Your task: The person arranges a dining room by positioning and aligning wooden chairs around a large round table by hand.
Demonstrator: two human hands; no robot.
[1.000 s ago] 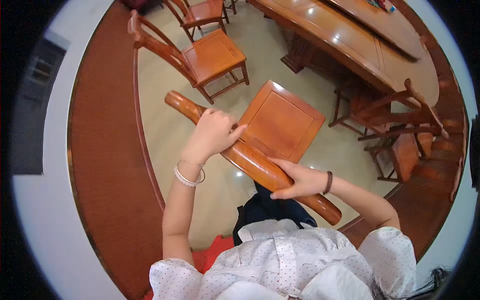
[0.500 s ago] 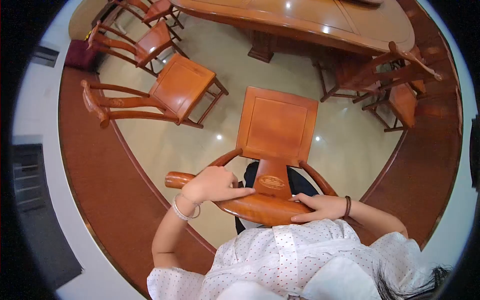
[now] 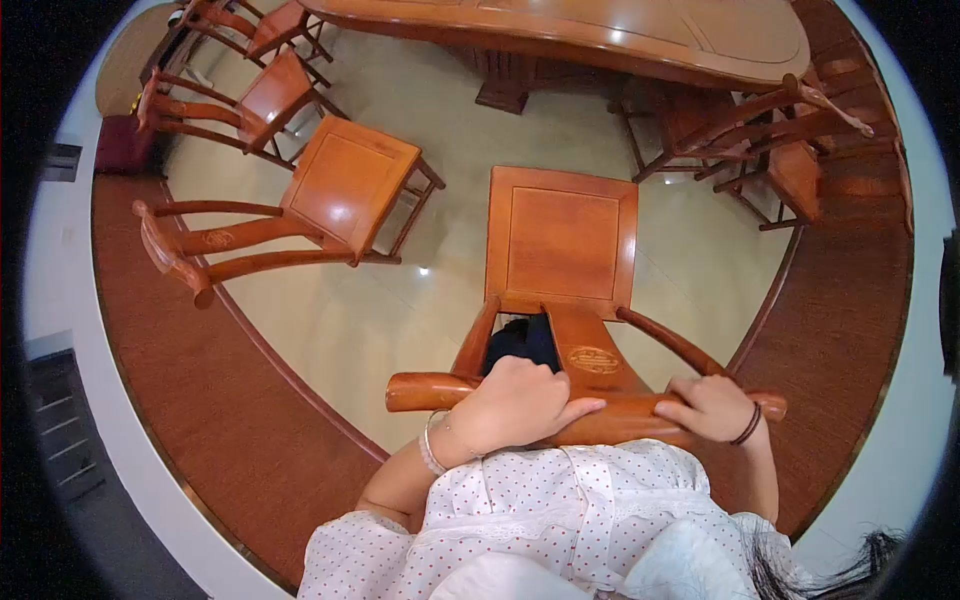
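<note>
A reddish-brown wooden chair (image 3: 562,240) stands right in front of my body, its square seat facing up and its backrest towards me. My left hand (image 3: 522,402) is wrapped over the top rail (image 3: 425,391), left of its middle, with the thumb lying along the wood. Further right on the same rail, my right hand (image 3: 712,408) has its fingers curled over the top. Between the hands and the seat runs the back splat with a round carving (image 3: 595,360). Dark cloth shows through the gap beside the splat.
Another wooden chair (image 3: 345,185) stands to the left, with more chairs (image 3: 275,95) behind it. A long wooden table (image 3: 600,35) spans the top. Chairs (image 3: 795,175) stand at the right. Brown flooring borders (image 3: 240,400) the pale tiles.
The held chair has turned from slanted to nearly straight before me, and its top rail has come closer to my body. Both hands have stayed on the rail. The view has shifted towards the left-hand chairs.
</note>
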